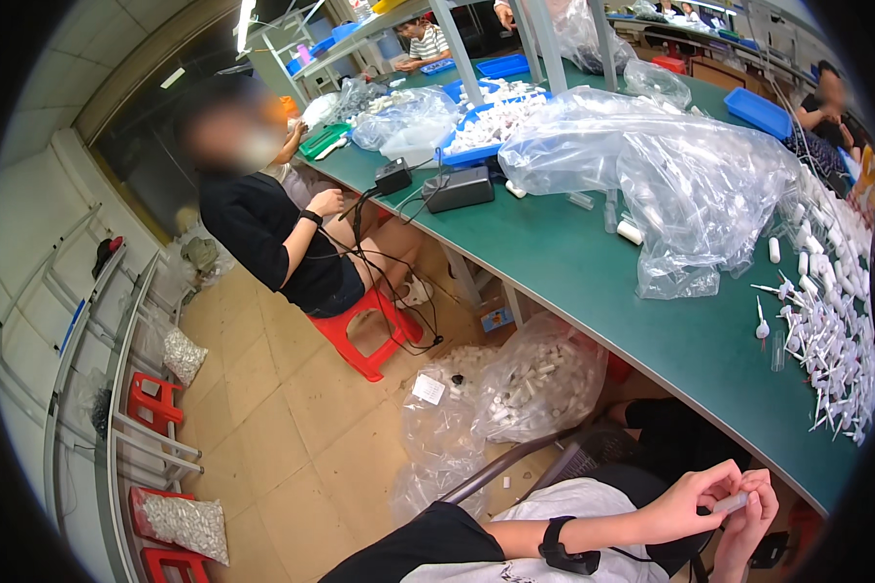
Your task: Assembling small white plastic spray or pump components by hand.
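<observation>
We've got the left hand [692,507] and right hand [760,507] together, near right, fingers closed on a small white cylinder [732,503] between them, held just off the near edge of the green table [564,257]. On the table's right we see a heap of white pointed pieces [836,360]; left of it, a big clear plastic bag [680,175]. Far left, we note a person [253,228] on a red stool [371,342].
</observation>
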The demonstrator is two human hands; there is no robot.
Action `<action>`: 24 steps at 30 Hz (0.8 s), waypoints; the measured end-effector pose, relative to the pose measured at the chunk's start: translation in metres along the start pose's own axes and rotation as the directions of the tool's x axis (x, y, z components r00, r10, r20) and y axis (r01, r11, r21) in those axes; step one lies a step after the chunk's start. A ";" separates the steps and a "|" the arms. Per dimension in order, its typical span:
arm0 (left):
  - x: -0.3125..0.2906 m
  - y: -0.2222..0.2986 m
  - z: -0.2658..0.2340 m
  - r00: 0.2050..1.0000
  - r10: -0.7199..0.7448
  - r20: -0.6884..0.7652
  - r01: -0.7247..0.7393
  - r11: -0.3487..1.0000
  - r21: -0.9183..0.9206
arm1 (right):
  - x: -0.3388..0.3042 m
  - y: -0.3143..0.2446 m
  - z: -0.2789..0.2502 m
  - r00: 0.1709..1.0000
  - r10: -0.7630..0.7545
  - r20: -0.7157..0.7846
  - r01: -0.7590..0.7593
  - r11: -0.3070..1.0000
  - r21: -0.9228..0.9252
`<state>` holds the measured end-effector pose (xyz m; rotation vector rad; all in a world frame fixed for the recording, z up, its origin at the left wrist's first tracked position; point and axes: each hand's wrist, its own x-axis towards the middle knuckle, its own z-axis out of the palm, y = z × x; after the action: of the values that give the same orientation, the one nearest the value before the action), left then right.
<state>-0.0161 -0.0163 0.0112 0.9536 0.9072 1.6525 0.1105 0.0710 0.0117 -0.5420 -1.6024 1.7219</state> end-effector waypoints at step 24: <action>0.001 -0.022 -0.019 0.986 -0.044 -0.161 0.032 0.997 -0.073 | 0.019 -0.012 0.010 0.995 -0.074 0.066 0.094 0.914 -0.395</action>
<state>-0.0254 -0.0130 -0.0163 0.7579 0.9635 1.7369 0.0935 0.0774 0.0282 -0.6166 -1.9980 1.3576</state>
